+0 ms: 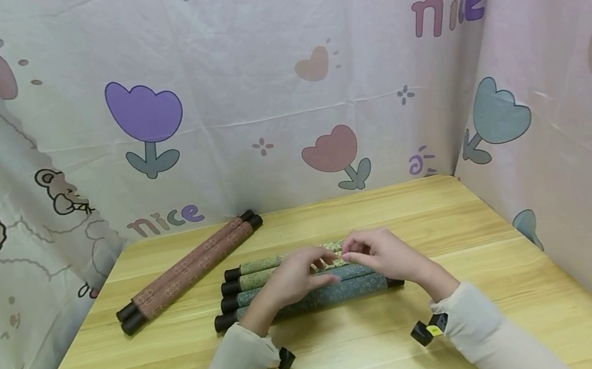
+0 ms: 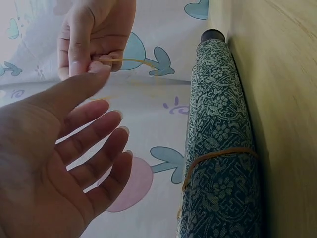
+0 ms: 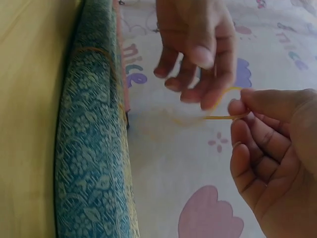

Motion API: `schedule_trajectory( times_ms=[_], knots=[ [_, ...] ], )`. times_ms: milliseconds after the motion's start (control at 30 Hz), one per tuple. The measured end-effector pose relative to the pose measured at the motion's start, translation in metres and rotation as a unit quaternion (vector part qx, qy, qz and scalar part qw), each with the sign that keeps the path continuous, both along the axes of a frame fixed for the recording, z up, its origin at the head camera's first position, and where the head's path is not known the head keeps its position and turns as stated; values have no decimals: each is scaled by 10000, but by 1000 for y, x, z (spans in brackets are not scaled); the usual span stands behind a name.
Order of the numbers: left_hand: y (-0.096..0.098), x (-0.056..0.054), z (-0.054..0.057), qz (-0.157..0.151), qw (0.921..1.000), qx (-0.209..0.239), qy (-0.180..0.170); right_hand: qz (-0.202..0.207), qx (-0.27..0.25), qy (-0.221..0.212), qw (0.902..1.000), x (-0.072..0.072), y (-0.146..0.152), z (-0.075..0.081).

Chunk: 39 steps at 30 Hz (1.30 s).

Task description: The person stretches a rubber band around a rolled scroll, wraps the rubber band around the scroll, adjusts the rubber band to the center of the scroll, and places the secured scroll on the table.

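My right hand (image 1: 387, 254) pinches a thin yellow rubber band (image 3: 218, 117) between thumb and forefinger. Facing it, my left hand (image 1: 297, 278) has its fingers spread and relaxed, with the thumb tip overlapping the right fingertips in the left wrist view. Both hands hover over a row of rolled scrolls with black end knobs: blue-green scrolls (image 1: 341, 293) nearer me, yellow-green scrolls (image 1: 258, 279) behind them. Around the blue-green fabric runs a brownish band (image 2: 218, 153). Part of the row is hidden behind my hands.
Two reddish-brown scrolls (image 1: 194, 268) lie side by side at an angle on the left of the wooden table (image 1: 349, 349). A printed curtain (image 1: 236, 91) closes in the back and both sides.
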<state>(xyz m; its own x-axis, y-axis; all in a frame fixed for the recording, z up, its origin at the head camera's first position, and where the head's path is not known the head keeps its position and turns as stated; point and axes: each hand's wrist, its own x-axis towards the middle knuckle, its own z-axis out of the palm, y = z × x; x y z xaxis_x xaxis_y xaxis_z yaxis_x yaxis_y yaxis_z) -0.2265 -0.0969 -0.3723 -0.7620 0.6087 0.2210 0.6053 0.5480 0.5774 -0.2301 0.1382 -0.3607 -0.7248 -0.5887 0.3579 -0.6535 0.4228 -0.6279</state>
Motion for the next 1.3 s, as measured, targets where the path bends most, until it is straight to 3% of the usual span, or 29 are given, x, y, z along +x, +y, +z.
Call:
schedule_trajectory(
  times_ms=[300,500,633,767,967,1167,1300],
  knots=[
    [0,1,0,-80,9996,77,276,87,674,510,9964,7,-6,3],
    [-5,2,3,146,9996,39,258,-51,1257,689,9897,6,2,7],
    [-8,-1,4,279,9991,-50,302,-192,1382,669,9880,3,10,10],
    [-11,-3,4,376,9980,-224,446,-518,1027,610,9915,0,18,16],
    [-12,-5,3,359,9967,-462,557,-890,-43,399,9952,1,28,25],
    [-8,-4,0,222,9969,-650,390,-916,-782,-3,9927,2,27,25],
    [-6,-3,1,271,9979,-512,285,-839,-1076,-137,9906,0,22,20]
  ],
)
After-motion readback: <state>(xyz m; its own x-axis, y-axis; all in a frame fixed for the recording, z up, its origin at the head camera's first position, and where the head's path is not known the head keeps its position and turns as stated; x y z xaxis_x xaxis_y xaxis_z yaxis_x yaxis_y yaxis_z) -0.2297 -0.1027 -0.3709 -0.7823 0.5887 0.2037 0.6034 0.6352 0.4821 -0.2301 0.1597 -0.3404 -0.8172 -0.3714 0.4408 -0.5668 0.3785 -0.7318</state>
